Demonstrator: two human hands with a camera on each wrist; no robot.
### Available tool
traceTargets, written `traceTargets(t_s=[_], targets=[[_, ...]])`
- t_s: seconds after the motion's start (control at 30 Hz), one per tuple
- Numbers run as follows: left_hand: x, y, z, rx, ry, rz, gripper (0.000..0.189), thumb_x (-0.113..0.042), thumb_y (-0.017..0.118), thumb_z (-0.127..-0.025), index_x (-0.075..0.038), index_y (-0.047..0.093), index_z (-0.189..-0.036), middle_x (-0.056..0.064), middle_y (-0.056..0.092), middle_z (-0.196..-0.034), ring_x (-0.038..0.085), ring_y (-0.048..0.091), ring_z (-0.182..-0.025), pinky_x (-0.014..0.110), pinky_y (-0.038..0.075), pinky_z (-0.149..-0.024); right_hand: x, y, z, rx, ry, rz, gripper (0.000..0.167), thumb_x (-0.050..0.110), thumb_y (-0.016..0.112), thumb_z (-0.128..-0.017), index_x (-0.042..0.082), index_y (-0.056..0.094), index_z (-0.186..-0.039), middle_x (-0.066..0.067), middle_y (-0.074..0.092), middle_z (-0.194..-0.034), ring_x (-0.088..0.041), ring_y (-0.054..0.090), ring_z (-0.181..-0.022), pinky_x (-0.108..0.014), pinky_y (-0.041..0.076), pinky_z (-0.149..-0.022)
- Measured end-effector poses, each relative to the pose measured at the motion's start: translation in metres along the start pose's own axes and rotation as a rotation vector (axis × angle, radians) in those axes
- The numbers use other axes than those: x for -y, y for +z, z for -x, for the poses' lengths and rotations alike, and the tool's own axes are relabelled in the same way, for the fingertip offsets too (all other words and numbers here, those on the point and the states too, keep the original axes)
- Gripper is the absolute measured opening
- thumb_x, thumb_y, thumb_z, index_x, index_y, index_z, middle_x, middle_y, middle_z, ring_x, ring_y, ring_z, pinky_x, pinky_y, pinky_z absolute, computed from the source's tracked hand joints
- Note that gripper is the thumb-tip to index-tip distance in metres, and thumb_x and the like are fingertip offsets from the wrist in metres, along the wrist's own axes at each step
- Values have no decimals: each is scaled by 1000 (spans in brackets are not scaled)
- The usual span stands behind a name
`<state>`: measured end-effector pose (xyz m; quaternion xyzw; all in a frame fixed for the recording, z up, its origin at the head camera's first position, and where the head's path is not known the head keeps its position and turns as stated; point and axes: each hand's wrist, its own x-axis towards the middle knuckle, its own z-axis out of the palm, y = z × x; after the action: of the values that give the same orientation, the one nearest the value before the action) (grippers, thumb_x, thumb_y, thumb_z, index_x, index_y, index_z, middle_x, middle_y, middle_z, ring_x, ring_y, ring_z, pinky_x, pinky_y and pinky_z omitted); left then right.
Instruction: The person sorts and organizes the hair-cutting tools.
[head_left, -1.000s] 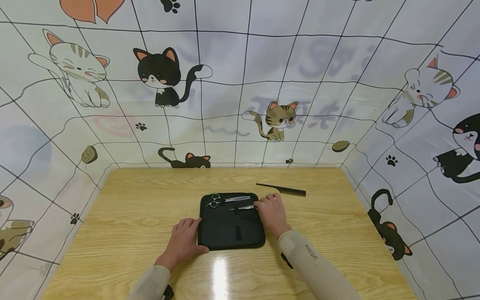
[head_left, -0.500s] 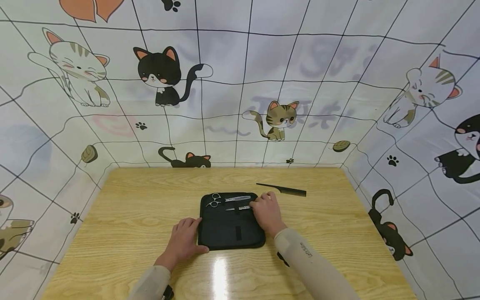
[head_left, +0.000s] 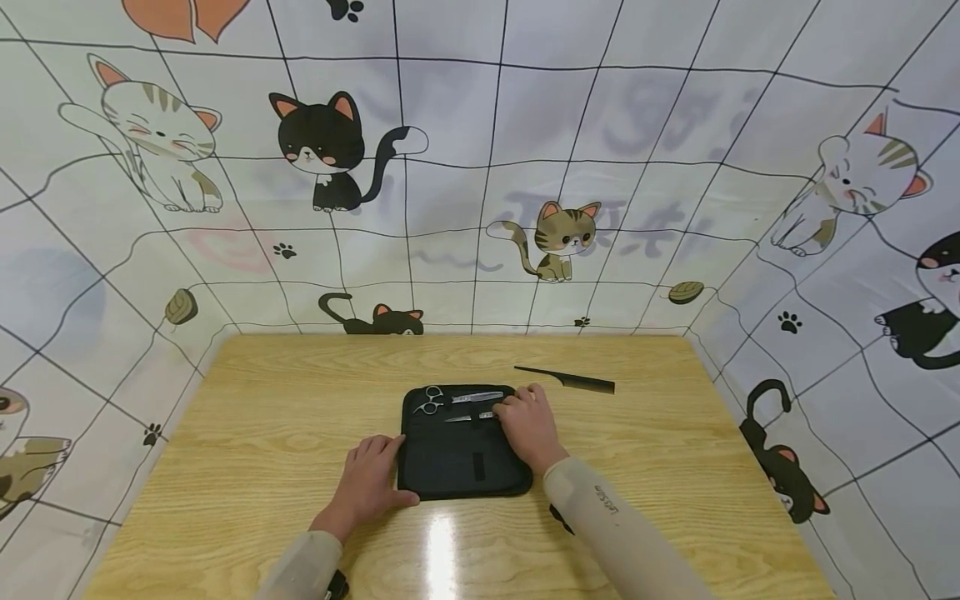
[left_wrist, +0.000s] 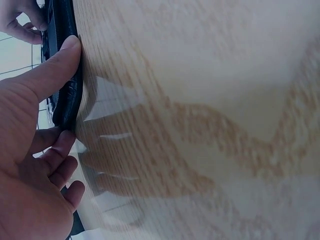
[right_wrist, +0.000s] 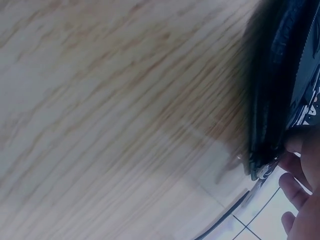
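A black zip case (head_left: pixel 450 458) lies open on the wooden table. Silver hair scissors (head_left: pixel 480 397) lie along its far side, their finger rings to the left. Below them a second pair of scissors (head_left: pixel 459 418) passes under a small black strap, blades pointing left. My right hand (head_left: pixel 528 429) pinches this pair at its handle end, which the fingers hide. At the near left corner my left hand (head_left: pixel 366 482) holds the case, thumb on the front edge and fingers along the left side. The left wrist view shows that thumb (left_wrist: pixel 57 67) over the black rim.
A black tail comb (head_left: pixel 588 383) lies on the table (head_left: pixel 285 392) behind and right of the case. Another black strap (head_left: pixel 478 467) sits on the case's near half. Cat-printed cloth walls (head_left: pixel 450 192) stand behind and on both sides.
My right hand has moved a little left, and the lower scissors have slid left through the strap with it. The left hand and the case stay in place.
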<state>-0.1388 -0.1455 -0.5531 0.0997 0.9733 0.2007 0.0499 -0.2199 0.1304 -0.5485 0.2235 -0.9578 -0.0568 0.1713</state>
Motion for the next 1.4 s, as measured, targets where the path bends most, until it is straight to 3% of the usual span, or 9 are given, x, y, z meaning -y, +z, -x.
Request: traceTargets(t_s=[0.23, 0.5, 1.0, 1.4], targets=[[0, 0, 0, -6, 0, 4, 98, -51, 87, -63, -5, 49, -140, 10, 54, -126, 32, 43, -128, 55, 33, -107, 3, 1, -2, -38, -17, 15, 13, 20, 71, -88, 30, 79, -91, 10, 76, -88, -15, 60, -81, -40, 41, -98], [0, 2, 0, -1, -5, -1, 97, -51, 87, -63, -6, 50, -140, 10, 55, -127, 31, 43, -128, 54, 34, -108, 6, 2, -3, -2, -20, 26, 13, 23, 71, -89, 31, 78, -95, 12, 76, -92, -14, 60, -84, -39, 41, -97], [0, 1, 0, 2, -4, -12, 98, -52, 87, -63, -5, 50, -140, 10, 55, -127, 31, 44, -127, 54, 34, -107, 13, 4, -8, -23, -18, -24, 10, 24, 74, -86, 30, 78, -92, 12, 76, -89, -14, 55, -78, -37, 40, -91], [-1, 0, 0, 0, -7, -1, 97, -50, 88, -63, -5, 50, -140, 10, 55, -126, 31, 44, -127, 54, 34, -107, 20, 1, -11, 26, -17, -52, 13, 27, 72, -88, 30, 77, -99, 12, 75, -95, -15, 56, -85, -37, 39, -93]])
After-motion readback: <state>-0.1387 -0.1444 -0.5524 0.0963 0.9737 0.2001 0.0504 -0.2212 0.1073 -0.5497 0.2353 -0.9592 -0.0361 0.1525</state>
